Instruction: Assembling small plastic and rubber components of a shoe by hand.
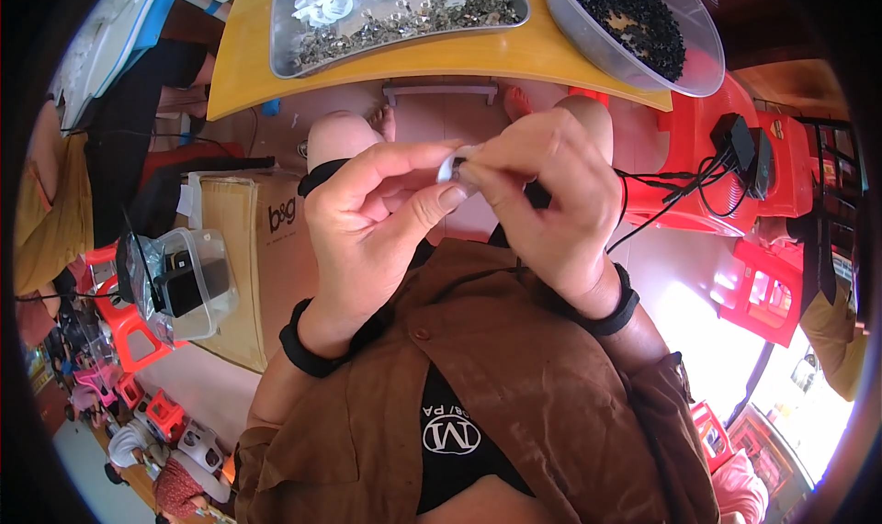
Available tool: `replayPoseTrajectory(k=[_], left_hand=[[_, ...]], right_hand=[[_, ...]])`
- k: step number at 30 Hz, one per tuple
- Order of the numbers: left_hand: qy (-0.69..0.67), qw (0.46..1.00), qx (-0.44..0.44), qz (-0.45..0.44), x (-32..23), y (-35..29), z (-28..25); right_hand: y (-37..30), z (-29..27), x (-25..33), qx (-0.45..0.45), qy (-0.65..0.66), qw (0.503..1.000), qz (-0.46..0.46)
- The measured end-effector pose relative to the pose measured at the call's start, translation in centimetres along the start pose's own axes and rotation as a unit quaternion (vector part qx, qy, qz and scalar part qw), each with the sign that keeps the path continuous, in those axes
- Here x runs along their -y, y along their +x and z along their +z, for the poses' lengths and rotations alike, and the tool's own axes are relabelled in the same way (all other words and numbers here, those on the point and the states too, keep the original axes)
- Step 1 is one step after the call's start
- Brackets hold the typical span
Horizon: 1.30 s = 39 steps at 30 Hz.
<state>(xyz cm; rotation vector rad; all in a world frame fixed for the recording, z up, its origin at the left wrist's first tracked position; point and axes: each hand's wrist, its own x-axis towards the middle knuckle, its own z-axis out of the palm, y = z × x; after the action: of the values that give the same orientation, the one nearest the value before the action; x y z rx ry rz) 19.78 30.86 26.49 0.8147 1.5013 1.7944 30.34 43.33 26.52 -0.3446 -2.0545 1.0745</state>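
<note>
My left hand (381, 216) and my right hand (551, 198) meet in front of my chest, above my knees. Together they pinch a small white ring-shaped part (457, 168) between thumbs and fingertips; most of it is hidden by the fingers. Each wrist carries a black band. Farther off, on the yellow table (367, 65), a metal tray (303, 46) holds several small grey pieces and some clear white parts. To its right stands a clear tub (698, 69) filled with small black pieces.
A cardboard box (266, 267) stands to my left, and on it sits a clear plastic container (188, 285) with a black device inside. Red plastic stools (726, 175) with black cables and a power adapter are at my right. Another person sits at the far left.
</note>
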Motion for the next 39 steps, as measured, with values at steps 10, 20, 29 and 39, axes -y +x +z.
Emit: replayPoseTrajectory(k=[10, 20, 29, 39], left_hand=[[-0.072, 0.997, 0.005, 0.018, 1.1, 0.6, 0.1], [-0.042, 0.999, -0.009, 0.004, 0.5, 0.4, 0.5], [0.058, 0.993, -0.045, 0.089, 0.7, 0.5, 0.8], [0.186, 0.971, -0.022, 0.149, 0.1, 0.5, 0.4]], right_hand=[[-0.5, 0.6, -1.0, 0.003, 0.145, 0.983, 0.113], [-1.0, 0.4, -0.8, 0.005, 0.181, 0.961, 0.210], [-0.9, 0.4, 0.1, 0.000, 0.152, 0.977, 0.153], [-0.7, 0.1, 0.3, -0.004, 0.130, 0.985, 0.110]])
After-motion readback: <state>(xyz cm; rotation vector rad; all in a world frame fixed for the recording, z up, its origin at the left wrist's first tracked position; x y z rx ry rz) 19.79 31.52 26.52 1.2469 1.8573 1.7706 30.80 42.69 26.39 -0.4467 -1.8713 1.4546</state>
